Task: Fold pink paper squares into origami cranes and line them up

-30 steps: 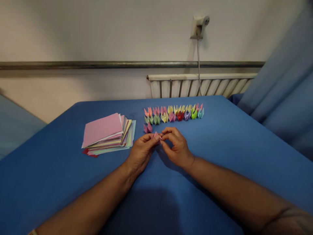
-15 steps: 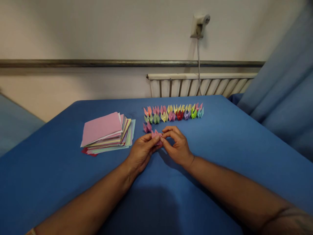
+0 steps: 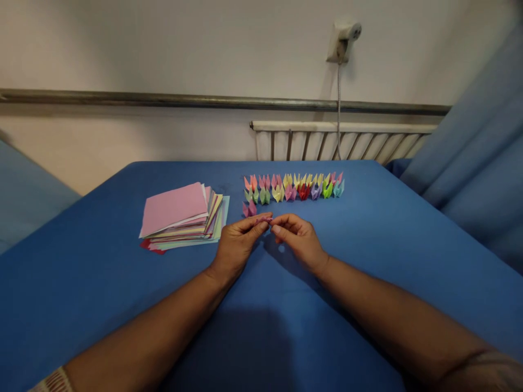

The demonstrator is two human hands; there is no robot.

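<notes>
A small folded pink paper crane (image 3: 263,220) is pinched between my two hands above the table, mostly covered by fingers. My left hand (image 3: 239,242) holds it between thumb and fingers. From the other side, my right hand (image 3: 298,237) grips its right end with thumb and index fingertip. Just beyond the hands stands a single pink-purple paper crane (image 3: 249,209). Behind that, several folded cranes in many colours line up in two rows, among them a red crane (image 3: 304,191) and a light blue crane (image 3: 339,188).
A stack of coloured paper sheets (image 3: 175,209) lies to the left on the blue table (image 3: 347,326). Past the far edge are a metal rail (image 3: 196,101), a radiator (image 3: 302,127) and a plugged-in cord (image 3: 339,98). A blue curtain (image 3: 478,125) hangs at the right.
The pink crane has been turned flatter between my hands, so its upright points no longer show. My left fingers now stretch along it. The whole view has shifted slightly.
</notes>
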